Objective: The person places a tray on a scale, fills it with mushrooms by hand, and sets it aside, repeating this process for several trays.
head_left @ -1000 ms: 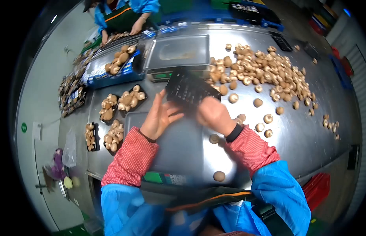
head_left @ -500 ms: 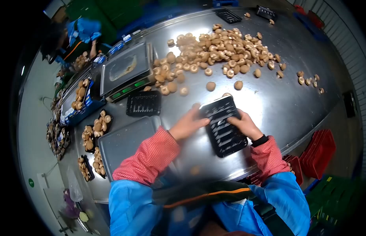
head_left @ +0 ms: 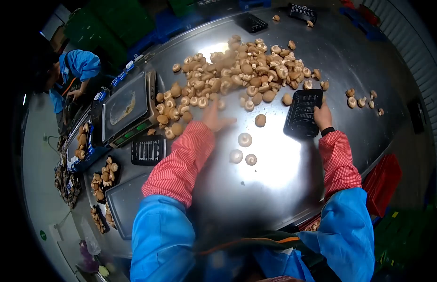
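Observation:
My right hand (head_left: 322, 115) grips the near right edge of a black plastic tray (head_left: 302, 112) lying on the steel table (head_left: 350, 136). My left hand (head_left: 215, 117) is blurred, fingers spread, at the near edge of a big heap of brown mushrooms (head_left: 237, 75); whether it holds one I cannot tell. Three loose mushrooms (head_left: 244, 139) lie just in front of it. Another one (head_left: 260, 120) sits between my hands.
A weighing scale (head_left: 126, 108) stands left of the heap, with a second black tray (head_left: 149, 150) in front of it. Filled mushroom trays (head_left: 105, 171) line the left edge. A person in blue (head_left: 70, 75) works at far left. Red crates (head_left: 383, 183) stand at right.
The black tray has gone from in front of me out to the right with my right hand. My left hand let go of it and reached forward into the mushroom heap.

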A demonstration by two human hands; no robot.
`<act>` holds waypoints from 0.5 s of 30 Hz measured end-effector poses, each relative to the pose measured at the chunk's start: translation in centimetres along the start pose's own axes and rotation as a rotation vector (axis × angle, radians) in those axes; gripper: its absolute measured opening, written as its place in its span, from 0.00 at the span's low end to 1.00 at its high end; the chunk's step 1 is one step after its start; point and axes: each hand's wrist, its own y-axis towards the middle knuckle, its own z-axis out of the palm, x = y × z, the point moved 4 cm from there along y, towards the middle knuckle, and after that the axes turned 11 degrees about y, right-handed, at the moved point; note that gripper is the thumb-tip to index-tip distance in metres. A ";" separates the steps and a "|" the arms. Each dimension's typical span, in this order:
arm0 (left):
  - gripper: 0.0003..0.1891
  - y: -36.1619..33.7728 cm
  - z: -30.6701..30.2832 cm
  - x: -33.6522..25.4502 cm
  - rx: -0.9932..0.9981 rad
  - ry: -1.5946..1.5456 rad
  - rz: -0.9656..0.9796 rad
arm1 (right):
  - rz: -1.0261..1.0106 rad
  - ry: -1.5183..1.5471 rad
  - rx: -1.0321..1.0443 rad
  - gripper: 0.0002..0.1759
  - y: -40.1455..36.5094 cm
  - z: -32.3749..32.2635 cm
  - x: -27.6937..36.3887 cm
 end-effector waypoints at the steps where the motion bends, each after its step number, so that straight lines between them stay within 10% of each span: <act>1: 0.61 1.2 0.0 -0.1 0.007 -0.046 -0.017 | 0.019 -0.039 0.014 0.18 0.6 0.7 0.8; 15: 0.68 7.0 2.2 -5.9 -0.047 0.041 0.269 | -0.278 0.333 0.295 0.17 4.5 9.3 4.8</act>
